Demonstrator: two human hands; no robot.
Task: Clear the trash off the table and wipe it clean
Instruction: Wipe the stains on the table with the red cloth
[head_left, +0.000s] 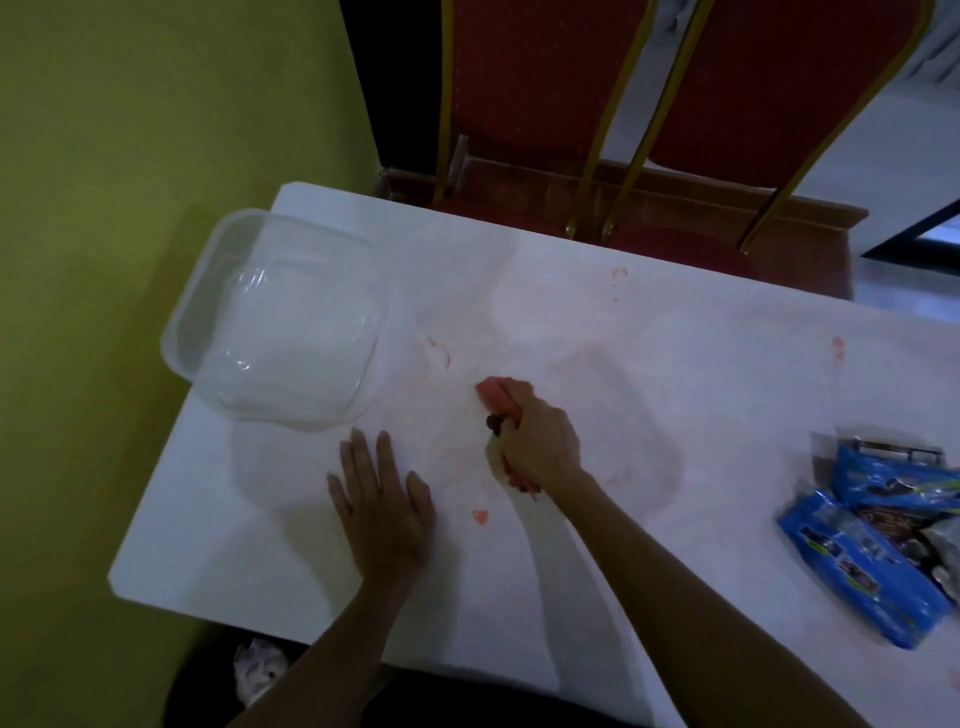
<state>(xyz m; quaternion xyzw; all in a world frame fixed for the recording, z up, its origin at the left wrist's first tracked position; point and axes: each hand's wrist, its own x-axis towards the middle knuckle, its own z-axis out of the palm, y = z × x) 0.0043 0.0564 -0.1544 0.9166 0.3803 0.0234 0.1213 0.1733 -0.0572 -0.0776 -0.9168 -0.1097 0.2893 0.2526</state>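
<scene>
Right hand (540, 441) working, fingers (519, 391) curled round the pink wad (489, 396) (soft, probably damp, so best bunched from above). My left hand (384, 499) lies flat, fingers spread, on the desk (675, 364).

This looks like a hall or eating room for big meals, not a home; two red padded chairs (535, 78) with gold metal frames, the kind set out for parties, stand at a long white table (675, 364); the wall (130, 130) is plain yellow-green; the floor (872, 156) is pale and shiny.
</scene>
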